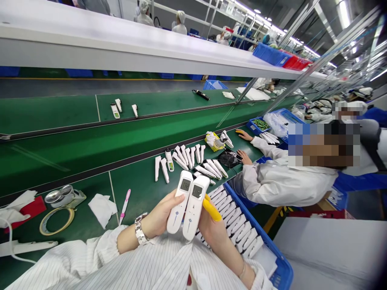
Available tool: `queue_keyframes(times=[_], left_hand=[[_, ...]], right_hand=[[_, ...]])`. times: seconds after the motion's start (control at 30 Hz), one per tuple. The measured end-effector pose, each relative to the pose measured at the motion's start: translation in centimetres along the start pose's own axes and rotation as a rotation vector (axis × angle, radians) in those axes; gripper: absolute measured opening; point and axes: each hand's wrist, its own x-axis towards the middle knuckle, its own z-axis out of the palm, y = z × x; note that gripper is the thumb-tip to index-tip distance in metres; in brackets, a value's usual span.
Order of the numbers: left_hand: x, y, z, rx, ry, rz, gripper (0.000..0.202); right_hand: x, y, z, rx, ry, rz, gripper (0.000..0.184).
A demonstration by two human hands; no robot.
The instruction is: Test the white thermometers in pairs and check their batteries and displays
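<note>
Thermometers (179, 203) gripped one apiece by left hand (157, 219) and right hand (216, 230), readouts (185, 185) illegible

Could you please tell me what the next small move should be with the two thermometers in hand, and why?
Probably lower the right thermometer into the blue tray. Both devices are lit and held side by side, with the left hand gripping the left thermometer and the right hand gripping the other. The tray, lined with similar white units, lies just beneath the right hand.
</note>
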Motion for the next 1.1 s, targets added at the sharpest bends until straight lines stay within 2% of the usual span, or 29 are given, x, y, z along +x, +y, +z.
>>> queue_keyframes(times=[0.23,0.5,0.63,0.73,0.8,0.93,1.1], left_hand=[[-0.1,-0.4,0.0,0.119,-0.034,0.019,0.038],[-0.3,-0.5,0.1,0.106,-0.095,0.044,0.042],[-0.4,0.0,0.6,0.029,0.013,-0.005,0.034],[-0.4,0.4,0.8,-0.097,0.008,-0.130,0.055],[-0.3,0.5,0.9,-0.158,-0.013,-0.177,0.061],[-0.2,0.5,0.7,-0.212,-0.014,-0.146,0.057],[-0.3,0.3,0.7,-0.184,-0.057,-0.119,0.061]], right_hand=[[-0.1,-0.2,-0.1,0.032,0.006,-0.026,0.025],[-0.4,-1.0,0.6,0.114,-0.035,0.025,0.035],[-0.4,-1.2,0.5,0.126,-0.046,0.030,0.032],[-0.3,-1.3,0.5,0.134,-0.064,0.033,0.031],[-0.2,-1.3,0.6,0.143,-0.068,0.026,0.031],[-0.2,-1.2,0.8,0.149,-0.065,0.009,0.029],[-0.2,-1.2,0.7,0.133,-0.074,0.022,0.029]])
